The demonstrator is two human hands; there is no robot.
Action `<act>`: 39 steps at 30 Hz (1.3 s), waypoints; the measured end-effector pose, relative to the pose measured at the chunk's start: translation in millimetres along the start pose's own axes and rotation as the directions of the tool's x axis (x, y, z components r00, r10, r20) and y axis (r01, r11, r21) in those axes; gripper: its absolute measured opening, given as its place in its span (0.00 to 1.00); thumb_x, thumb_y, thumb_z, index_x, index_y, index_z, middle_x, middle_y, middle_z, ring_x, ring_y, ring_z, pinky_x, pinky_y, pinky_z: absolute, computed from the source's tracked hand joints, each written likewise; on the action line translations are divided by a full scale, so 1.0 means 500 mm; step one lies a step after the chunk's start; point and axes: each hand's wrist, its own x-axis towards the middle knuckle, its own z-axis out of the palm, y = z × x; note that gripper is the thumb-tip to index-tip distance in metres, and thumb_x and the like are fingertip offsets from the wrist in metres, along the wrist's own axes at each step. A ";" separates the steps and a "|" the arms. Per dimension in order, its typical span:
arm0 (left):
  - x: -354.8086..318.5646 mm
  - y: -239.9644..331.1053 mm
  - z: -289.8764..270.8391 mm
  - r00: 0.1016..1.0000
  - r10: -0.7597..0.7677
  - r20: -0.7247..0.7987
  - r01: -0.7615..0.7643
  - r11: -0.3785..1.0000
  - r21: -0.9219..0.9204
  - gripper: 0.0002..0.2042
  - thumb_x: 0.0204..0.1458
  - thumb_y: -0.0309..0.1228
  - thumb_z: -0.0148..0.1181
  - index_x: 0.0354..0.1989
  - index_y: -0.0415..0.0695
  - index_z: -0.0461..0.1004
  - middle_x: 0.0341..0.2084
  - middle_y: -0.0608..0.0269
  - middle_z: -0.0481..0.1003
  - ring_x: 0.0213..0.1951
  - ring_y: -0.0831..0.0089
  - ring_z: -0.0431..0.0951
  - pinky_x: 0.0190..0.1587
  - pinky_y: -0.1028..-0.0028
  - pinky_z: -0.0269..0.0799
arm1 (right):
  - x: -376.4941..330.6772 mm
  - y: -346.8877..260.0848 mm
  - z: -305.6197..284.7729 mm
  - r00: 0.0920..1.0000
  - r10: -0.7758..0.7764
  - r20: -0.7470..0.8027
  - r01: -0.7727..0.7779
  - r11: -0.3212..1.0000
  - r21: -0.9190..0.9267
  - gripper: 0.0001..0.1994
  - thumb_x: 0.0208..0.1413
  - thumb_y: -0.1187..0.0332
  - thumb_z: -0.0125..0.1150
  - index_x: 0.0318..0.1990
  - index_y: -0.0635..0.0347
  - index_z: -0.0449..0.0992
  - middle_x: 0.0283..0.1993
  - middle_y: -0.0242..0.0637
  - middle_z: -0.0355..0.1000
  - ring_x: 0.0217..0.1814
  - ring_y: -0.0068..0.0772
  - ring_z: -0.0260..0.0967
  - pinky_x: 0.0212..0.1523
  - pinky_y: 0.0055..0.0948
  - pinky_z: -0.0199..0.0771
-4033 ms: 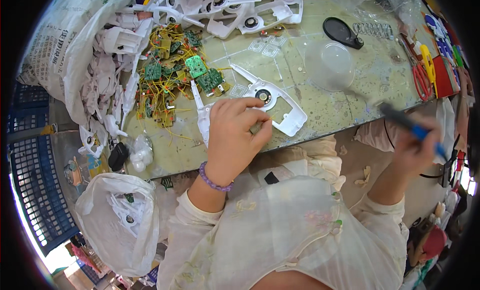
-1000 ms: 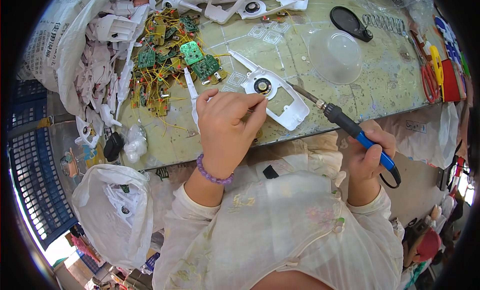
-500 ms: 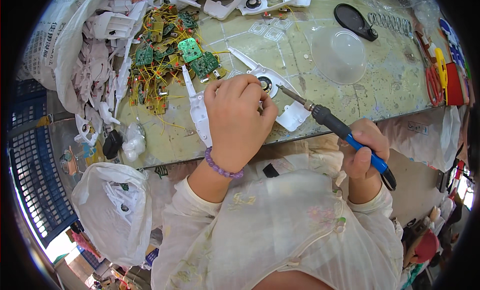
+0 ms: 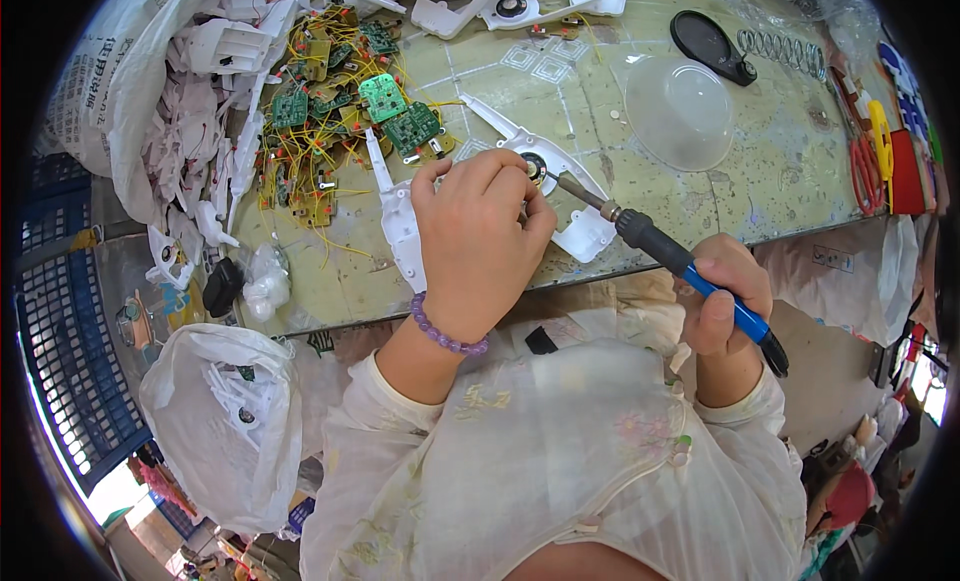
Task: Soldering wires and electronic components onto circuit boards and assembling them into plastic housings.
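My right hand (image 4: 728, 291) grips the blue handle of a soldering iron (image 4: 655, 243). Its metal tip reaches up and left to the rim of a small round speaker (image 4: 537, 169), set in a white plastic housing (image 4: 580, 231). Curled over that housing is my left hand (image 4: 480, 221), thumb and fingers bent together in a pinch. Whatever lies between those fingertips is hidden behind the hand. A second white plastic piece (image 4: 402, 236) shows to the left of my left hand.
Green circuit boards with tangled yellow wires (image 4: 325, 121) are heaped at left, beside piled white plastic parts (image 4: 190, 121). A translucent dome (image 4: 680, 113), a black oval part (image 4: 705, 43) and a coil spring (image 4: 785, 49) lie far right. A white bag (image 4: 165, 421) hangs open below left.
The soldering iron has moved slightly left, bringing its tip onto the speaker's edge. My right hand shifted with it; my left hand stays almost still.
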 end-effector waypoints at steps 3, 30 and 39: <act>0.000 0.001 -0.003 1.000 -0.004 0.005 0.004 1.000 0.007 0.05 0.37 0.23 0.62 0.19 0.45 0.71 0.31 0.68 0.76 0.34 0.68 0.73 0.46 0.68 0.60 | 0.000 0.003 -0.002 1.000 0.000 0.010 -0.001 0.999 0.042 0.11 0.57 0.66 0.51 0.40 0.67 0.68 0.22 0.39 0.67 0.19 0.31 0.63 0.21 0.28 0.62; -0.005 0.000 0.002 1.000 -0.007 0.015 0.007 1.000 -0.023 0.04 0.37 0.24 0.61 0.21 0.44 0.71 0.30 0.66 0.73 0.34 0.68 0.73 0.51 0.59 0.58 | 0.012 -0.023 -0.025 0.995 0.096 0.030 -0.097 0.995 0.025 0.09 0.54 0.69 0.54 0.39 0.65 0.70 0.24 0.40 0.68 0.22 0.33 0.65 0.24 0.29 0.64; 0.000 0.002 0.002 1.000 -0.006 0.024 0.007 0.999 -0.035 0.03 0.39 0.25 0.60 0.22 0.44 0.72 0.30 0.66 0.74 0.35 0.67 0.73 0.52 0.59 0.58 | -0.004 -0.009 -0.081 0.786 0.140 -0.602 -0.172 0.985 0.003 0.18 0.63 0.57 0.46 0.45 0.66 0.65 0.27 0.41 0.68 0.21 0.28 0.64 0.23 0.24 0.65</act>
